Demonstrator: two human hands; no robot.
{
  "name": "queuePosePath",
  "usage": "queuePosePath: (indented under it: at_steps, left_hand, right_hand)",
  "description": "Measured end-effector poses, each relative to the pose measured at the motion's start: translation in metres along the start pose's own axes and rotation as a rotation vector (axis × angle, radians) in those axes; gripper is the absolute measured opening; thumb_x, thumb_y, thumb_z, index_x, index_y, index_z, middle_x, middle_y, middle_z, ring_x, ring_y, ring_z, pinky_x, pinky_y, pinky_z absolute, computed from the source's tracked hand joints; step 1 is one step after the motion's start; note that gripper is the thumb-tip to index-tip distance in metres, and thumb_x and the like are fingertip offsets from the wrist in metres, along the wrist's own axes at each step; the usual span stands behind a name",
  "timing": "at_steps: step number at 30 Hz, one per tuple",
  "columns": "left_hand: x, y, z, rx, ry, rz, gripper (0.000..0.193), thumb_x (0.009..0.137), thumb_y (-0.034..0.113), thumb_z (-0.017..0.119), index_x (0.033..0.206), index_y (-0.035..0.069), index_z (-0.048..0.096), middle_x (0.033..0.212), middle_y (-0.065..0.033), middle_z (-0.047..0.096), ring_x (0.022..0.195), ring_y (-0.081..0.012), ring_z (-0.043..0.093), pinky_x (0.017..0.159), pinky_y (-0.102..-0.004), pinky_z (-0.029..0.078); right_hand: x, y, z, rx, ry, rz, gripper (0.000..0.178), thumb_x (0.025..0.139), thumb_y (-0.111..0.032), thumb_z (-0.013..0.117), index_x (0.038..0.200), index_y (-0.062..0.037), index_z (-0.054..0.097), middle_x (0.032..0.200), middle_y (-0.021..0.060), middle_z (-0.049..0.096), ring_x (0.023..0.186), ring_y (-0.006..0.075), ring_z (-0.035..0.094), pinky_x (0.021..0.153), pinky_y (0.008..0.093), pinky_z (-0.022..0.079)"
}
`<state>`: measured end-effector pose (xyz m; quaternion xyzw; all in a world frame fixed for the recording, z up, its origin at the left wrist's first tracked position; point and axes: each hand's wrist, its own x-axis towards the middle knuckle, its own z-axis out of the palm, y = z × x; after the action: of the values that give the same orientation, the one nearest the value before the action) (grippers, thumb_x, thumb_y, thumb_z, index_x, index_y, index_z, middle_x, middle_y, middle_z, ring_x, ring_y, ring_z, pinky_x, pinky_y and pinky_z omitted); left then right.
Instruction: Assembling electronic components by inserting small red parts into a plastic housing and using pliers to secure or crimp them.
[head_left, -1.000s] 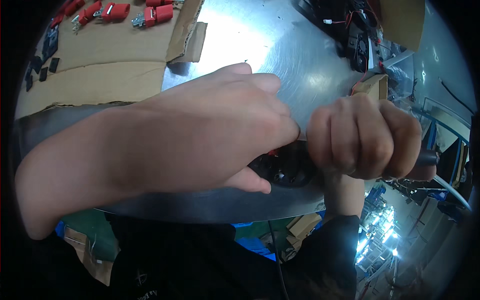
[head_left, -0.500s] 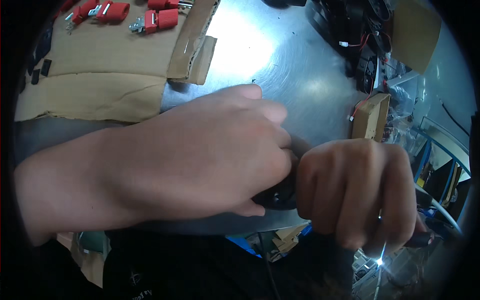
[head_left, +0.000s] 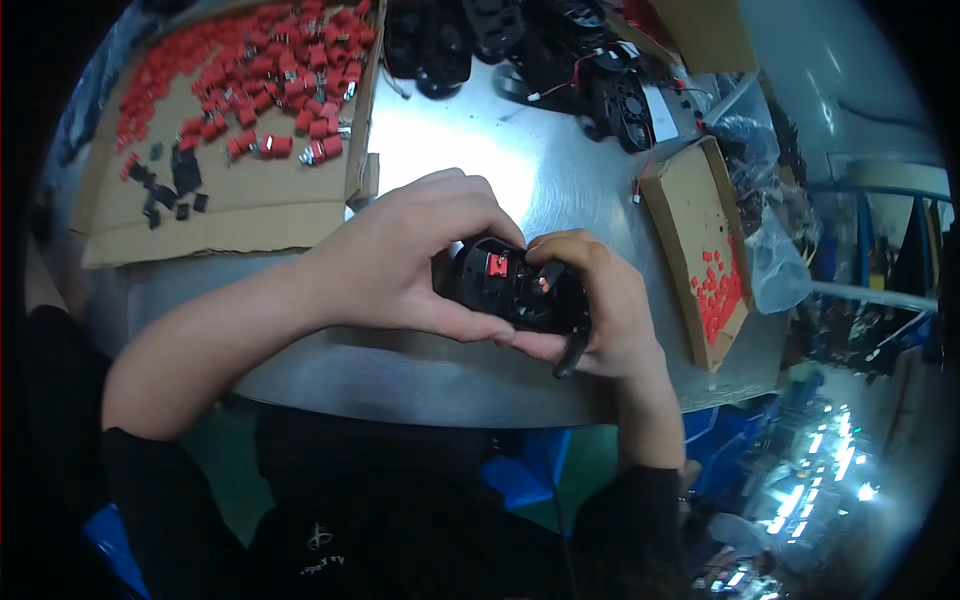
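A rounded black plastic housing (head_left: 523,312) is held between my two hands above the metal table. Inside it a small red piece (head_left: 497,265) shows on the left, with dark fittings to the right of it. My left hand (head_left: 425,255) grips the left side, fingers over the far edge and thumb along the near one. On the right side my right hand (head_left: 612,300) is wrapped round the housing, its thumb and fingers bent over the rim. A short black curved part (head_left: 572,355) sticks out toward me beside the right hand.
Many red ridged plastic parts with metal ends (head_left: 285,75) lie in a cardboard tray (head_left: 270,228) at the left, beside small black pieces (head_left: 185,170). Black fan units (head_left: 625,108) with wires crowd the back. A narrow cardboard box (head_left: 680,205) holding small red pieces stands at the right.
My hands have moved away from the view and turned, so the black housing between them now shows its inside. More of the table and the trays is in sight.
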<state>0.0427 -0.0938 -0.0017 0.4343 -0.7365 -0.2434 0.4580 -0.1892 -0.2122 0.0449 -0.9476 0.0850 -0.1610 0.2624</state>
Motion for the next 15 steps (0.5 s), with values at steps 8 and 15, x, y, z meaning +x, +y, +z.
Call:
queuePosePath:
  at_steps: [8,15]
  left_hand:
    - [-0.004,0.015,0.001,-0.28,0.068,-0.058,0.055,0.078,0.015,0.092,0.125,0.003,0.065,0.115,-0.0073,0.07,0.107,-0.0175,0.069,0.097,-0.0335,0.056]
    - [-0.007,0.019,-0.001,-0.336,0.087,-0.117,0.032,0.087,0.005,0.081,0.116,-0.001,0.07,0.11,-0.0092,0.074,0.101,-0.0172,0.071,0.09,-0.031,0.057]
  right_hand:
    - [-0.006,-0.003,-0.006,0.133,0.174,-0.156,0.072,0.073,-0.035,0.096,0.129,-0.0042,0.063,0.103,0.013,0.071,0.088,0.0269,0.073,0.077,0.0353,0.058]
    - [-0.005,-0.007,0.0,0.174,0.234,-0.183,0.067,0.075,-0.035,0.095,0.124,-0.0018,0.063,0.098,0.0125,0.069,0.082,0.0252,0.071,0.071,0.0337,0.057]
